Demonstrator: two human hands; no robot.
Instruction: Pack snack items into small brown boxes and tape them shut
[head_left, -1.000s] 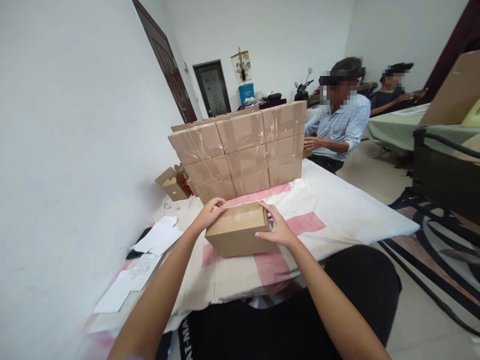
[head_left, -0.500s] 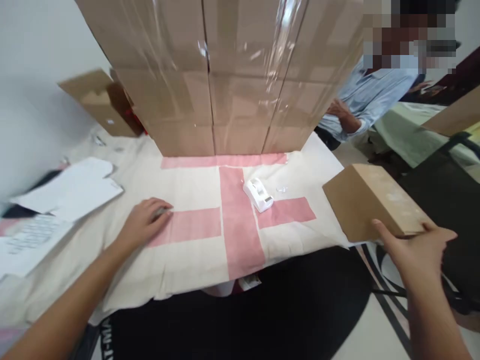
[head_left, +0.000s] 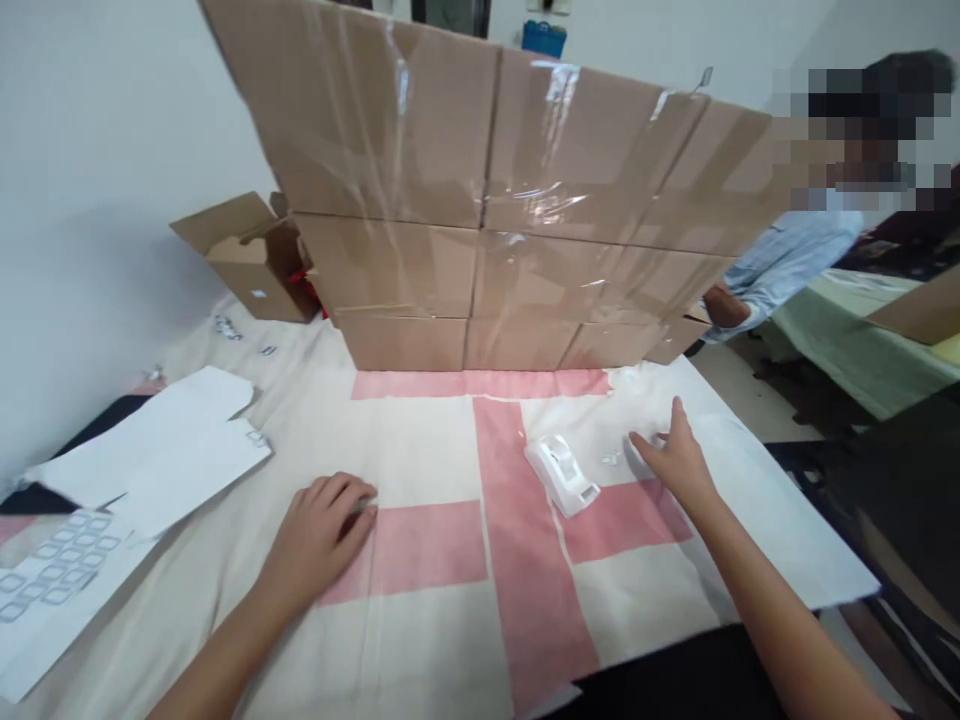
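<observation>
My left hand rests palm down on the cream cloth with its pink cross pattern, fingers loosely curved and holding nothing. My right hand lies further right, fingers stretched out flat over small clear bits on the cloth, just right of a white tape dispenser. It holds nothing. A wall of taped brown cardboard boxes, three rows high, stands right behind both hands.
An open cardboard box sits at the back left by the white wall. White paper sheets and a sticker sheet lie at the left. A person in a light blue shirt sits behind the boxes at the right.
The small brown box that my right hand held off the table's right side is out of view. That hand, now without it, has come back onto the cloth beside the tape dispenser. My left hand stayed put.
</observation>
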